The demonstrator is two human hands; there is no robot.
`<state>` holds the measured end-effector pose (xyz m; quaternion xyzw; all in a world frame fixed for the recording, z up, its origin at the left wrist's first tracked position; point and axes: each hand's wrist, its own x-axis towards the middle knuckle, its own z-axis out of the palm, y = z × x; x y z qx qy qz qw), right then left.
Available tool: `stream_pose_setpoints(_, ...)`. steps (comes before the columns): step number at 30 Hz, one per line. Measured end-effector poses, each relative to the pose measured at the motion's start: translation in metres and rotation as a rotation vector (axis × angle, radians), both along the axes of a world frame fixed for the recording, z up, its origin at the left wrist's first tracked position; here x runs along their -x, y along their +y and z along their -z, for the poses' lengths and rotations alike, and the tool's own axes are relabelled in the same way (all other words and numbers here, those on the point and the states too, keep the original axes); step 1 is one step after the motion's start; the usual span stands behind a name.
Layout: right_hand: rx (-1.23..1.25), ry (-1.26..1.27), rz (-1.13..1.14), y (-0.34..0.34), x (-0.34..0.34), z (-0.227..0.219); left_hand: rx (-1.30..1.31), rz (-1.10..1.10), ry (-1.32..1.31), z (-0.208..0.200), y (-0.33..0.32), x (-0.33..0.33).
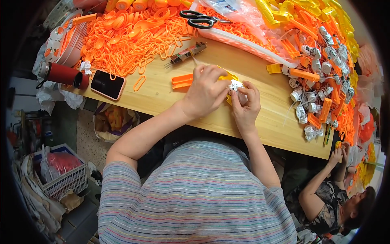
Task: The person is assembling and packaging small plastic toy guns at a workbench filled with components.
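Observation:
Over the wooden table my left hand (206, 90) and my right hand (246, 101) meet at a small white plastic part (235, 85). The fingers of my right hand are closed round this part. My left hand is bent in a pinch with its fingertips against the part's left side; what lies inside that grip is hidden. Just behind the white part, a yellow plastic piece (230, 76) shows partly between my hands. An orange trough-shaped plastic piece (181, 81) lies beside my left hand, its right end covered by the hand.
Orange plastic links (109, 51) heap at the back left, near a phone (108, 84) and red flask (63, 75). Black-handled scissors (199, 19) rest by a white basket (248, 46). White motor-like units (315, 65) crowd the right. A co-worker (325, 199) sits at lower right.

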<state>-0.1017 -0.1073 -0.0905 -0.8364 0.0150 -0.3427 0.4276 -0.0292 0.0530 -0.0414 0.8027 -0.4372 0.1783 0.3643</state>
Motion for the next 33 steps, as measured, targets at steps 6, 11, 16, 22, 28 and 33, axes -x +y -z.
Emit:
stream_pose_setpoints(6, 0.069, 0.037, -0.033, 0.001, 0.004, -0.005, -0.185, 0.039, -0.011, 0.000, -0.004, -0.019)
stream_pose_setpoints(11, 0.128, 0.044, -0.048, 0.001, 0.007, -0.008, -0.324, 0.023, -0.116, -0.017, -0.011, -0.022)
stream_pose_setpoints(16, 0.110, 0.018, -0.052, -0.002, 0.005, -0.006, -0.339, 0.010, -0.152, -0.034, -0.009, -0.005)
stream_pose_setpoints(22, 0.076, 0.024, -0.048, -0.002, 0.004, -0.005, -0.447, 0.072, 0.086, -0.011, -0.002, 0.041)
stream_pose_setpoints(28, 0.014, 0.046, -0.050, 0.001, 0.005, -0.009, -0.295, 0.083, 0.049, 0.026, -0.004, 0.052)
stream_pose_setpoints(33, 0.003, 0.035, -0.042, -0.003, 0.002, -0.001, -0.102, 0.149, 0.113, 0.002, 0.003, 0.042)
